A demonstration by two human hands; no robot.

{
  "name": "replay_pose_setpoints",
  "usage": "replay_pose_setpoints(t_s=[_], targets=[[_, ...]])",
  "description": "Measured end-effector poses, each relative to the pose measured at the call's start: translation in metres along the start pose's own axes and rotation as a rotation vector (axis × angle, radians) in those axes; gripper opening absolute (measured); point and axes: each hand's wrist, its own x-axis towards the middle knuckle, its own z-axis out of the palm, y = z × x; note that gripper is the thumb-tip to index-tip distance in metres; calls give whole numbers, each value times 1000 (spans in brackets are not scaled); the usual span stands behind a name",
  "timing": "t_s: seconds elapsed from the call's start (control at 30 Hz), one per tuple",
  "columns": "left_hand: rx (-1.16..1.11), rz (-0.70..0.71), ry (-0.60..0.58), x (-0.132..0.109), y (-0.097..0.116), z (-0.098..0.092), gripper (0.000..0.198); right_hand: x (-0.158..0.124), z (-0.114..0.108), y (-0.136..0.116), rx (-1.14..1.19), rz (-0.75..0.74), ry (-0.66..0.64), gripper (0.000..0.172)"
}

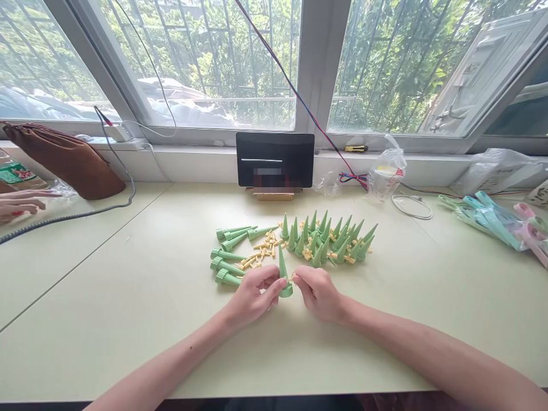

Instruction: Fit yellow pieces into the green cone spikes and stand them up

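A green plastic watering spike (282, 265) stands point up in my left hand (256, 292), whose thumb and fingers close around its lower part. At the spike's side, my right hand (319, 292) pinches a small yellow valve (293, 278), mostly covered by the fingertips. The valve meets the spike just above its wide ribbed cap. Beyond my hands lies a loose pile of yellow valves (269, 244). Left of that pile, several green spikes (226, 265) lie on their sides. To the right, a cluster of upright green spikes (324, 242) has yellow valves on them.
A tablet (275, 160) stands on a holder by the window. Another person's hand (21, 204) is at the left edge near a brown pouch (68, 162) and a cable (85, 216). On the right are a bagged cup (386, 176), a white cable (411, 206) and pastel plastic items (492, 220).
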Motion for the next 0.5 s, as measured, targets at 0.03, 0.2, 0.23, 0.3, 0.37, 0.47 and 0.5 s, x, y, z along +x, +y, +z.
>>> replay_pose_setpoints(t_s=[0.03, 0.2, 0.23, 0.3, 0.37, 0.47, 0.5], targets=[[26, 27, 9, 0, 0, 0, 34, 0, 0, 0, 7, -4, -2, 34], [227, 181, 74, 2, -2, -1, 31, 2, 0, -1, 21, -4, -1, 33], [260, 207, 82, 2, -3, -2, 32, 2, 0, -1, 24, -1, -1, 33], [297, 245, 83, 1, -4, -2, 30, 2, 0, -2, 37, 7, -4, 33], [319, 274, 72, 0, -6, -3, 26, 3, 0, -2, 51, 16, -8, 33], [377, 351, 76, -1, -9, -4, 19, 2, 0, -2, 65, 32, -9, 32], [398, 389, 86, -1, -10, -5, 17, 2, 0, -1, 69, 37, -8, 32]])
